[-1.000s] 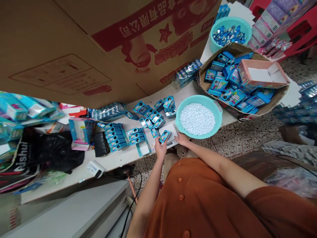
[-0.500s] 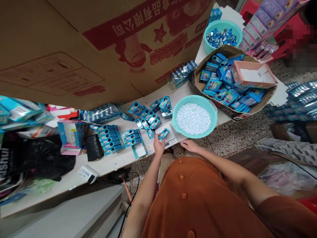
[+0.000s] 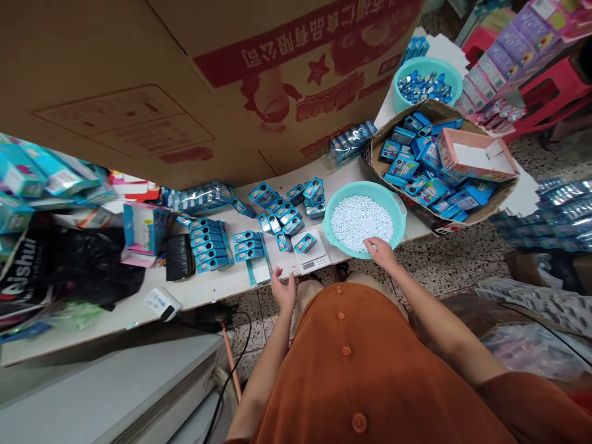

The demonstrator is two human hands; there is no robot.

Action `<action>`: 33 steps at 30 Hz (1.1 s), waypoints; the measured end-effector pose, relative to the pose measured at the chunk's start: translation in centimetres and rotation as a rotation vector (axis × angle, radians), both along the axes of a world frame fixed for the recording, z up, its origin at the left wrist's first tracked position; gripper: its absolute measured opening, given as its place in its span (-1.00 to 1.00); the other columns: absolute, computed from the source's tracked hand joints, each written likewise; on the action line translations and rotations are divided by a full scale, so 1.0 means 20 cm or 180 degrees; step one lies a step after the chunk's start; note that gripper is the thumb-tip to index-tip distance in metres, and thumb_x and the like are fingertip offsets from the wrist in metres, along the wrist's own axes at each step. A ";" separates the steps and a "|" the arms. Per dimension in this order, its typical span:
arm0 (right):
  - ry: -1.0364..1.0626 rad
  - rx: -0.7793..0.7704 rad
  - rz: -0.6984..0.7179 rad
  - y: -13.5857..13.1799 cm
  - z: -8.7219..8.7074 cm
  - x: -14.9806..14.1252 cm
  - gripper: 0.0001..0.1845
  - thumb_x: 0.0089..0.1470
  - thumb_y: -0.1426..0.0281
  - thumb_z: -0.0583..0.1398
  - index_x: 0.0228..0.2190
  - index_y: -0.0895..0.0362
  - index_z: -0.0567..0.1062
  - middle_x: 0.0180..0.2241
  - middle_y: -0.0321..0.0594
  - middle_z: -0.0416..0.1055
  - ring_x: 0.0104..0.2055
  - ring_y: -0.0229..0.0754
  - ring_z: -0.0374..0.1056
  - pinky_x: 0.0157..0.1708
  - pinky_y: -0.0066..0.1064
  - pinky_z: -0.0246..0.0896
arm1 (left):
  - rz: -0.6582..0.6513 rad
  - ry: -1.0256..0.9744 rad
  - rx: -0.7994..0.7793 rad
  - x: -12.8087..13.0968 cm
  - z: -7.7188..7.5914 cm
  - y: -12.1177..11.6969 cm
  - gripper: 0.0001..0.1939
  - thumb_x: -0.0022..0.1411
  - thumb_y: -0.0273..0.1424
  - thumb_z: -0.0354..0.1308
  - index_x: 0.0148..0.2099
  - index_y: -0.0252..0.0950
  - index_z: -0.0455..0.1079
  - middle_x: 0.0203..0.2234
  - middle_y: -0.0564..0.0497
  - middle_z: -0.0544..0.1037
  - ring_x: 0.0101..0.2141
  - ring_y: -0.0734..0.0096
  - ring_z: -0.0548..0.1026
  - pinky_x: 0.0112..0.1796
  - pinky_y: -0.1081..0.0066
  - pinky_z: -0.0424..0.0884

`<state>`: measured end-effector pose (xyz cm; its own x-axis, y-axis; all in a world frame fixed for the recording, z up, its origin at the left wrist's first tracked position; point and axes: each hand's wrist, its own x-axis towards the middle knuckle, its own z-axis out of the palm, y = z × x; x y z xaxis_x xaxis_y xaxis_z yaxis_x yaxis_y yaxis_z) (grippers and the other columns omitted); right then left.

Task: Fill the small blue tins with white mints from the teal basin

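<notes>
A small blue tin (image 3: pixel 305 243) lies on the white digital scale (image 3: pixel 311 253) at the table's front edge. My left hand (image 3: pixel 283 288) hovers just in front of the scale, fingers loosely spread, holding nothing. My right hand (image 3: pixel 379 251) reaches over the near rim of the teal basin (image 3: pixel 398 209), fingertips down among the small white tablets (image 3: pixel 361 219); its fingers are curled and what they hold is hidden. Loose blue tins (image 3: pixel 282 213) and neat rows of tins (image 3: pixel 210 245) lie left of the scale.
A huge cardboard carton (image 3: pixel 194 80) looms behind the white table (image 3: pixel 203 296). A cardboard tray of blue packets (image 3: pixel 430 166) with a pink box (image 3: pixel 476 154), another teal basin (image 3: pixel 428 83), a black pouch (image 3: pixel 179 258) and a black bag (image 3: pixel 83 271) surround the work spot.
My left hand let go of the blue tin, which now rests on the scale, and drew back. My right hand moved from the table edge into the basin of tablets.
</notes>
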<state>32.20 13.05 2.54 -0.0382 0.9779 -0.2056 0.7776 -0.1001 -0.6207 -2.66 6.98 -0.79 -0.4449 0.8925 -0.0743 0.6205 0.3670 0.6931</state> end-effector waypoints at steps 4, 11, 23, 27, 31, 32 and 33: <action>-0.0298 0.0102 -0.0282 0.03 -0.11 0.12 -0.62 0.19 0.28 -0.07 -0.31 0.13 0.51 -0.25 -0.12 0.47 -0.17 -0.15 0.31 -0.17 -0.40 0.12 | 0.0248 -0.0164 -0.0757 -0.07 -0.13 -0.20 -0.63 0.04 -0.27 0.17 -0.10 -0.30 0.31 -0.21 -0.13 0.50 -0.14 0.24 0.46 -0.07 0.24 0.35; -0.0974 -0.0042 -0.0058 0.03 -0.17 0.14 -0.55 0.22 0.24 -0.10 -0.45 0.13 0.48 -0.37 -0.13 0.44 -0.29 -0.18 0.28 -0.29 -0.42 0.02 | 0.0933 -0.0645 -0.1088 -0.03 -0.24 -0.29 -0.75 0.02 -0.29 0.16 -0.24 -0.30 0.35 -0.29 -0.07 0.53 -0.23 0.32 0.50 -0.09 0.28 0.37; -0.1008 -0.0051 -0.0097 0.04 -0.21 0.11 -0.66 0.16 0.25 -0.02 -0.33 0.11 0.51 -0.29 -0.15 0.46 -0.23 -0.16 0.29 -0.24 -0.41 0.07 | 0.1279 -0.0589 -0.1621 -0.06 -0.28 -0.46 -0.92 0.07 -0.38 0.09 -0.40 -0.28 0.29 -0.40 -0.08 0.53 -0.32 0.28 0.51 -0.21 0.30 0.42; -0.0636 -0.0116 0.0142 0.09 -0.21 0.09 -0.71 0.10 0.32 0.05 -0.21 0.14 0.48 -0.23 -0.12 0.43 -0.11 -0.10 0.27 -0.10 -0.33 0.12 | 0.1157 -0.0479 -0.1798 -0.08 -0.27 -0.52 -0.93 0.07 -0.38 0.09 -0.42 -0.23 0.26 -0.41 -0.06 0.52 -0.31 0.26 0.51 -0.22 0.31 0.40; -0.0473 -0.0196 0.0388 0.17 -0.21 -0.03 -0.64 0.10 0.30 0.07 -0.08 0.15 0.43 -0.10 -0.08 0.37 0.01 -0.05 0.20 0.01 -0.26 0.10 | 0.1098 -0.0298 -0.1900 -0.10 -0.26 -0.54 -0.92 0.07 -0.36 0.10 -0.39 -0.22 0.25 -0.37 -0.09 0.52 -0.25 0.20 0.50 -0.18 0.26 0.38; -0.0447 -0.0222 0.0442 0.19 -0.21 -0.07 -0.61 0.10 0.31 0.07 -0.04 0.15 0.40 -0.05 -0.07 0.34 0.04 -0.05 0.18 0.04 -0.26 0.08 | 0.1084 -0.0271 -0.1911 -0.10 -0.26 -0.54 -0.92 0.07 -0.36 0.10 -0.38 -0.22 0.24 -0.35 -0.10 0.52 -0.23 0.20 0.50 -0.17 0.27 0.37; -0.0416 -0.0253 0.0511 0.21 -0.21 -0.11 -0.58 0.09 0.32 0.07 0.00 0.16 0.37 0.01 -0.06 0.30 0.08 -0.04 0.15 0.06 -0.26 0.06 | 0.1064 -0.0259 -0.1914 -0.10 -0.25 -0.55 -0.91 0.08 -0.35 0.09 -0.37 -0.23 0.24 -0.33 -0.12 0.52 -0.22 0.21 0.50 -0.16 0.28 0.37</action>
<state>30.04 17.21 -1.67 -0.1600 0.9420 -0.2951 0.8609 -0.0131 -0.5087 -4.66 -3.93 -5.88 -0.6609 0.5019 -0.5580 0.3618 0.8644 0.3490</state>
